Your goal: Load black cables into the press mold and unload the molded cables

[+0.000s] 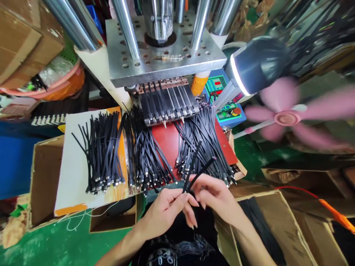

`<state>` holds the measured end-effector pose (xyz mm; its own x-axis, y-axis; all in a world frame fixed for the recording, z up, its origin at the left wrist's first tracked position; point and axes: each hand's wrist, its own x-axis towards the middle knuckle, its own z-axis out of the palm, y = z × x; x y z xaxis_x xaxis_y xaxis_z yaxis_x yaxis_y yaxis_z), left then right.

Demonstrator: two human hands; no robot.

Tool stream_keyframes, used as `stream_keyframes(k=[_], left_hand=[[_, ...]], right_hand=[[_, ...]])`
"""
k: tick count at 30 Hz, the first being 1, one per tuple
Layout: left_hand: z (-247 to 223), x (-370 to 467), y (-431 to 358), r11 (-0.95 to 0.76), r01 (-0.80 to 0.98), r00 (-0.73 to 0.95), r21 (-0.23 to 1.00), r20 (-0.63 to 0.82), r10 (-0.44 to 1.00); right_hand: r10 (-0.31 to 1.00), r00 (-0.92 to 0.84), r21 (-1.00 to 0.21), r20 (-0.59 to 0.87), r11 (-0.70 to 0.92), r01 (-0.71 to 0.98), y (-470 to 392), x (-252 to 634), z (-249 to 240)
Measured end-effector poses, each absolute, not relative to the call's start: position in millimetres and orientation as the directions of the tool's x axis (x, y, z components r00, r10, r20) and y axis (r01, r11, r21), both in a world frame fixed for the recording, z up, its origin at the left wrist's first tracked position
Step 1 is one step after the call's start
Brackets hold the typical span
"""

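Observation:
Near my lap, in front of the red work surface [166,142], I hold short black flat cables [203,170] between my two hands. My left hand [168,208] pinches their lower ends between thumb and fingers. My right hand [212,192] closes around the same cables from the other side. Two cable ends stick up and apart above my fingers; the gripped ends are hidden. Just beyond lie a right pile of black cables [206,133] and a middle pile of cables [148,155], many with metal plugs toward me.
A press with a steel plate [166,70] stands over a mould block [169,103] holding several cables. At left, a bundle of cables [107,147] lies on a white board [73,159]. A lamp [255,66], control panel [226,98] and spinning pink fan [287,118] stand right. Cardboard boxes [273,207] flank me.

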<state>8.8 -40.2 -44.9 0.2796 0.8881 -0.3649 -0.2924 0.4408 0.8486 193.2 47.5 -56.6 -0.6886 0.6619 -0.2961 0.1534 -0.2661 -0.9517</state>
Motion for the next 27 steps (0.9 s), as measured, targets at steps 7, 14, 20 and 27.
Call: stream_keyframes(k=[7,14,20,27], left_hand=[[-27.0,-11.7,-17.6,0.208,0.252,-0.086,0.945,-0.192,0.978],[-9.0,-38.9,37.2,-0.103,0.153,-0.040,0.983,0.110,0.993],[-8.7,-45.6,42.0,-0.071,0.146,-0.032,0.987,0.076,0.997],[3.5,-47.0,47.2,-0.108,0.256,-0.077,0.961,0.132,0.988]], right_hand=[[0.833,-0.553,-0.999,-0.028,-0.015,0.028,58.7,142.2,-49.9],[0.820,-0.542,-0.967,0.186,0.251,0.048,63.8,144.0,-50.3],[0.837,-0.505,-0.974,0.209,0.223,-0.035,75.1,145.5,-59.4],[0.846,-0.512,-0.984,0.146,0.180,0.017,77.0,121.8,-57.2]])
